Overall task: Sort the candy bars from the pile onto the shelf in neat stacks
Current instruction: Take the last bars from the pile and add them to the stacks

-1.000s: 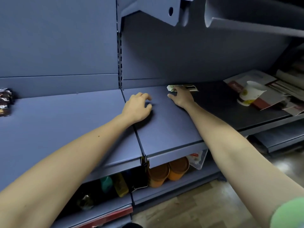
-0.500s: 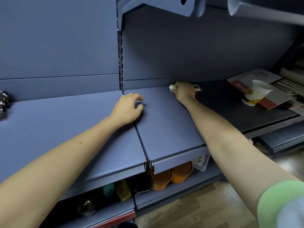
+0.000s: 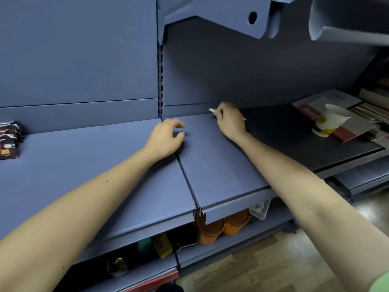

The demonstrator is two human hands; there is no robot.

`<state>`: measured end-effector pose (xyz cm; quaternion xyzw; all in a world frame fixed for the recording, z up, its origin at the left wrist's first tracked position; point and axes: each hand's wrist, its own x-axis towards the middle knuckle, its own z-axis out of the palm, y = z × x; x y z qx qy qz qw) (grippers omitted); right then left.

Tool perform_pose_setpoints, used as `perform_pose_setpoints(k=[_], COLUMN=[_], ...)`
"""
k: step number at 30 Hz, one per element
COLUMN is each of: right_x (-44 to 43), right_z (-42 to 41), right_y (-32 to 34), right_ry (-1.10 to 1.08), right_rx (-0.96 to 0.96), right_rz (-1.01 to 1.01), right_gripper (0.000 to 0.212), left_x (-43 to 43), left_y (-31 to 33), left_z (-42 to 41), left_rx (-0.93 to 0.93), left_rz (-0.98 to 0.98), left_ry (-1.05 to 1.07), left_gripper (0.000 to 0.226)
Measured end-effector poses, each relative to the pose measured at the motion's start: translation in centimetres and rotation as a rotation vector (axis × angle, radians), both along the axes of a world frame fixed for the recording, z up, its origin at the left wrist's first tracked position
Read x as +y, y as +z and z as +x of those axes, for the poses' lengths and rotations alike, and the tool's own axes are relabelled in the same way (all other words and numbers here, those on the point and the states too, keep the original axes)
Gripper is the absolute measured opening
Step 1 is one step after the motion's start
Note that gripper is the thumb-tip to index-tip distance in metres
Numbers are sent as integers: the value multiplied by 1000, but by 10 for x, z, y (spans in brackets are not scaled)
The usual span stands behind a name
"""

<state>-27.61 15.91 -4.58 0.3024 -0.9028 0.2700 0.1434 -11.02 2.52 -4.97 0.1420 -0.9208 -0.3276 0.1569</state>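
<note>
My right hand (image 3: pixel 230 121) grips a light-wrapped candy bar (image 3: pixel 212 111) at the back of the blue shelf (image 3: pixel 210 165), close to the rear wall; only the bar's left tip shows past my fingers. My left hand (image 3: pixel 166 138) rests on the shelf near the seam between two shelf panels, fingers loosely curled and holding nothing. A stack of dark-wrapped candy bars (image 3: pixel 9 138) sits at the far left of the shelf.
A white paper cup (image 3: pixel 330 120) lies tipped on flat cardboard and papers (image 3: pixel 345 106) on the darker shelf at right. Orange tubs (image 3: pixel 223 226) and other goods stand on the lower shelf. A shelf bracket (image 3: pixel 221 15) hangs overhead. Wood-look floor (image 3: pixel 263 266) lies below.
My right hand has slid the light candy bar back toward the rear wall and now covers most of it. My left hand stayed near the panel seam.
</note>
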Motion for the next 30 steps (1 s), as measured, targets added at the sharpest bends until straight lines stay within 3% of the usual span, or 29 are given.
perform_pose_setpoints(k=[6,8,14,21,26,30], right_x=[-17,-22,-33,-48,-64,-80], right_z=[50,60,84,104,122,150], right_y=[35,47,59,49,38,29], right_ry=[107,129,248,395,460,576], right_rx=[-148,-231,-709,-940,-996,-978], right_rz=[-438,-530,-813,-793,-506,-278], right_gripper=[14,21,24,17,30,21], left_x=[2,1,-4,-21,-32,-44], left_y=[16,21,29,25,23,22], left_z=[5,8,21,45,67,89], left_rx=[105,149,157,184,384,571], left_rz=[215,252,377,552,970,1349], left_ry=[47,52,64,114,298,399], left_gripper=[42,48,43,6,12,4])
